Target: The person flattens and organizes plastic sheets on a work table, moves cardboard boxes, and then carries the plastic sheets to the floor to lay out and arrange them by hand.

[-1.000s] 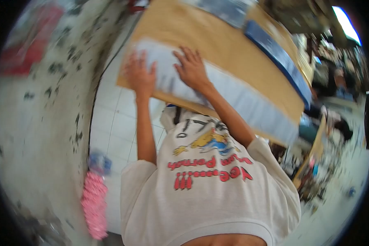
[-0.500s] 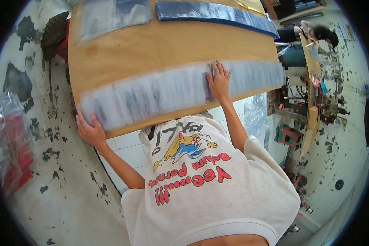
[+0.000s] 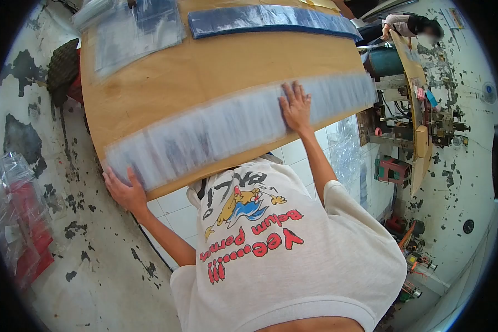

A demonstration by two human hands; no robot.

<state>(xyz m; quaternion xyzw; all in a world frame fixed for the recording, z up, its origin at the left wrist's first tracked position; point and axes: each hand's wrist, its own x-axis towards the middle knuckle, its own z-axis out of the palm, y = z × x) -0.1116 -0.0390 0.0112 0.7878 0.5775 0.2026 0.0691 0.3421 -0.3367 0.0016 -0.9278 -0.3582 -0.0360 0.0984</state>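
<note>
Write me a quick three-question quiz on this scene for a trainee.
1. True or false: the right hand is on the translucent plastic strip.
2. What colour is the long glossy plastic piece at the far side of the table? A) red B) blue C) green
3. Fill in: seen in the picture, the left hand is at the ____ end of the translucent plastic strip.

Key: 1 true; 2 B; 3 left.
</note>
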